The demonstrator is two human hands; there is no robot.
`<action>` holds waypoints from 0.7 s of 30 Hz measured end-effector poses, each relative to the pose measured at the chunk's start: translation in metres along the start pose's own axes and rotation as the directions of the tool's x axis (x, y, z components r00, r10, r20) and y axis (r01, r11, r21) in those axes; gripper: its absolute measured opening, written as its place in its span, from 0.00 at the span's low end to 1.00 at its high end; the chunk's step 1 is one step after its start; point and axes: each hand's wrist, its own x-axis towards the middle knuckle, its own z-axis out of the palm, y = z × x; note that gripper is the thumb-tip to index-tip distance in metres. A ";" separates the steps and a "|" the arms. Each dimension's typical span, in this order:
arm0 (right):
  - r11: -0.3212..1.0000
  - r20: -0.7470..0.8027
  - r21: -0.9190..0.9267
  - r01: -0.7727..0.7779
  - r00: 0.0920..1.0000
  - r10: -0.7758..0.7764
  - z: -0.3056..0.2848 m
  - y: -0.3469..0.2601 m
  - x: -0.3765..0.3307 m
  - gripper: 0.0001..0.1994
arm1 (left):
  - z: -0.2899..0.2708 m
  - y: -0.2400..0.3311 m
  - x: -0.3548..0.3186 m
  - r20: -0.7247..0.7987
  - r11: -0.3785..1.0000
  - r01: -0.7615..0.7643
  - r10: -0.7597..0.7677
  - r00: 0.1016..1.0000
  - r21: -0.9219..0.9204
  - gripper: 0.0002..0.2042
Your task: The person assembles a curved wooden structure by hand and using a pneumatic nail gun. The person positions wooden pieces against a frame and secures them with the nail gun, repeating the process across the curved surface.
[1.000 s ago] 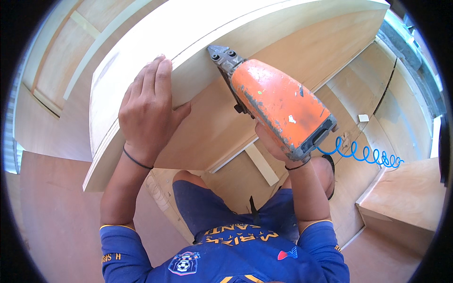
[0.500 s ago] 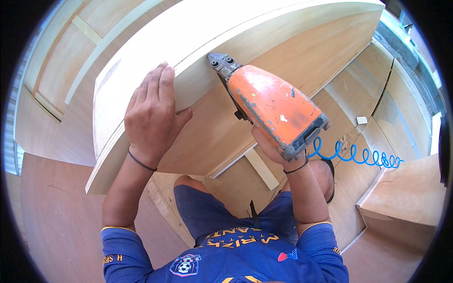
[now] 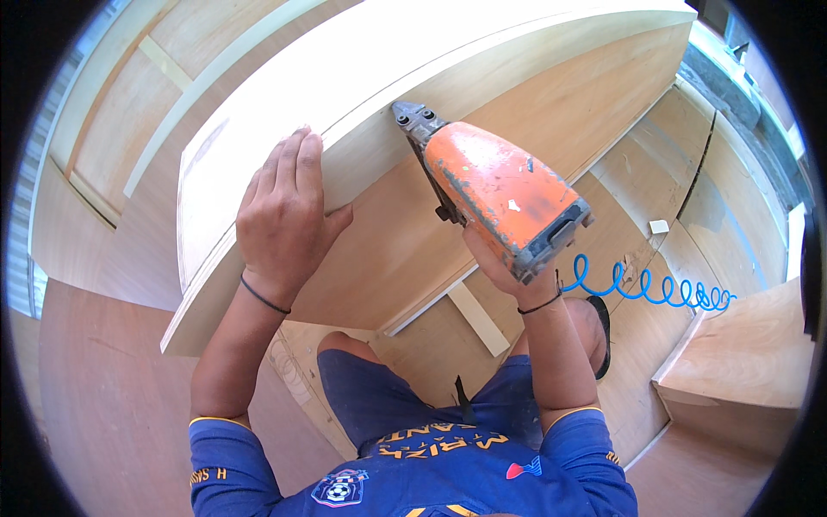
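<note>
An orange, scuffed nail gun (image 3: 508, 185) is held in my right hand (image 3: 504, 263), whose fingers are mostly hidden beneath its body. The gun's metal nose meets the pale front edge strip of a large wooden panel (image 3: 297, 194). My left hand (image 3: 284, 202) rests flat on that panel's edge, to the left of the nose, with fingers extended over the bright top and the thumb spread along the front strip. Nothing is in the left hand.
A coiled blue air hose (image 3: 642, 286) stretches right from behind my right wrist. Between my knees lies a light wooden strip (image 3: 479, 320), and a small pale block (image 3: 658, 227) sits on plywood to the right. A wooden box-like piece (image 3: 741, 345) stands at lower right.
The gun's nose has shifted slightly right along the panel edge, and the gun has tilted a little. My left hand keeps its flat hold on the panel.
</note>
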 end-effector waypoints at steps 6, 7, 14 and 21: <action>0.990 -0.003 0.127 0.061 0.998 -0.061 0.001 0.008 0.002 0.26 | 0.002 0.007 0.007 0.003 0.999 0.006 -0.006 1.000 -0.037 0.40; 0.991 0.004 0.047 0.123 0.992 -0.124 0.000 0.016 -0.002 0.30 | 0.003 0.010 0.007 0.010 0.999 0.013 -0.013 1.000 -0.029 0.40; 0.922 -0.075 0.365 -0.128 0.983 0.166 -0.051 0.007 0.035 0.35 | 0.008 0.007 -0.001 0.046 0.999 0.019 -0.017 0.999 -0.042 0.40; 0.933 0.051 -0.013 -0.359 0.932 0.359 -0.128 0.102 0.007 0.30 | 0.005 -0.003 -0.004 0.061 1.000 -0.010 0.011 0.998 -0.022 0.40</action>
